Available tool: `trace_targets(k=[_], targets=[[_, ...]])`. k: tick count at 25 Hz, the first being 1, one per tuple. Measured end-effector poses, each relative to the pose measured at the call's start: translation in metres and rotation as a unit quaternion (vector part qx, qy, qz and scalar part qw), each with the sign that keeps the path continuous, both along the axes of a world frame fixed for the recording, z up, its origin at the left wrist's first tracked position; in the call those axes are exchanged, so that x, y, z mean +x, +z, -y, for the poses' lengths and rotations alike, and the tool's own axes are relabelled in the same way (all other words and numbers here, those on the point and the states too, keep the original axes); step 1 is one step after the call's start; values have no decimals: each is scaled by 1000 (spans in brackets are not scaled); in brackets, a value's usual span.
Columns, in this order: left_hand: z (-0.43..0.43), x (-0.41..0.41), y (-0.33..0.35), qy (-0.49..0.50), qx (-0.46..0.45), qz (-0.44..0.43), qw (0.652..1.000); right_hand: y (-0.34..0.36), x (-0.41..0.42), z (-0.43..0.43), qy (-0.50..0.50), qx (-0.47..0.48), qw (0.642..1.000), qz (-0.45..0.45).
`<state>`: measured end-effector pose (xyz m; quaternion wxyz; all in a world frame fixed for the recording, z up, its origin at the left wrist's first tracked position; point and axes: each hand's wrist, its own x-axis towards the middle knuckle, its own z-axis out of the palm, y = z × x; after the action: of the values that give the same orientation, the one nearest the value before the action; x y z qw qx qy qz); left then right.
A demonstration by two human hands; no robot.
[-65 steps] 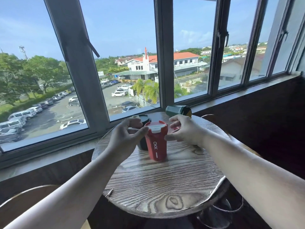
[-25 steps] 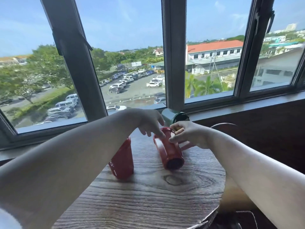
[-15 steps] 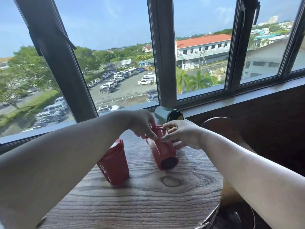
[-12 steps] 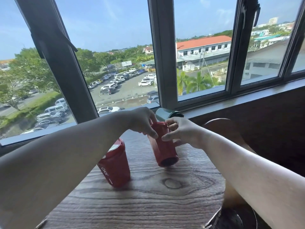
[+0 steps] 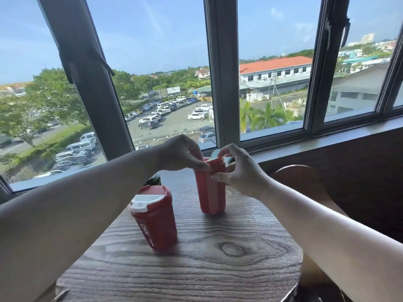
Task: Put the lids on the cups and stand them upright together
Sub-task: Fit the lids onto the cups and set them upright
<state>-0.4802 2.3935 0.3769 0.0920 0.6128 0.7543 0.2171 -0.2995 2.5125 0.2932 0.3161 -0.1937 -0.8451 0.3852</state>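
both hands are at the top of the far cup (image 5: 210,192), which stands upright on the round wooden surface (image 5: 196,269), on the side toward the window. the left hand (image 5: 178,154) comes in from the left, and its fingers (image 5: 199,165) are curled and pinch the edge of the red lid (image 5: 216,166). the right hand (image 5: 239,171) grips from the other side, with the thumb under the rim and the other fingers bent over the top. i think the hands take the lid from opposite sides so that it goes down evenly and the cup does not tip while it is pressed. whether the lid is fully seated i cannot tell, because the fingers hide the joint.

the near cup (image 5: 157,223) stands just beside it, a little to the left and closer to the person, not touching. it carries a red and white lid (image 5: 150,196), so this one looks finished. behind it a dark cup (image 5: 153,181) is only partly visible, and i cannot say if it has a lid. probably the far cup should next be moved closer to the others, so that they stand together.
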Motion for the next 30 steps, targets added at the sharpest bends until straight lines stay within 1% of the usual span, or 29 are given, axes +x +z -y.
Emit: trace_targets(k=[4, 7, 9, 12, 16, 20, 23, 27, 30], targets=[[15, -6, 5, -22, -33, 36, 999, 16, 8, -5, 83, -101, 991, 28], [22, -5, 8, -16, -49, 64, 997, 18, 7, -12, 109, -137, 982, 66], [25, -1, 12, -10, -64, 54, 996, 15, 4, -10, 135, -162, 975, 77], [32, 9, 13, 14, -86, 40, 995, 9, -2, -4, 177, -175, 966, 64], [38, 14, 13, 18, -91, 36, 995, 5, -6, -1, 202, -192, 960, 29], [48, 13, 17, 38, -110, 3, 993, 4, -14, 5, 224, -189, 956, 19], [55, 11, 18, 55, -129, -13, 990, 5, -20, 8, 243, -189, 951, 29], [60, 8, 20, 68, -141, -1, 988, 17, -25, 10, 259, -192, 943, 85], [60, 9, 21, 67, -144, -8, 987, 21, -27, 11, 250, -158, 951, 91]])
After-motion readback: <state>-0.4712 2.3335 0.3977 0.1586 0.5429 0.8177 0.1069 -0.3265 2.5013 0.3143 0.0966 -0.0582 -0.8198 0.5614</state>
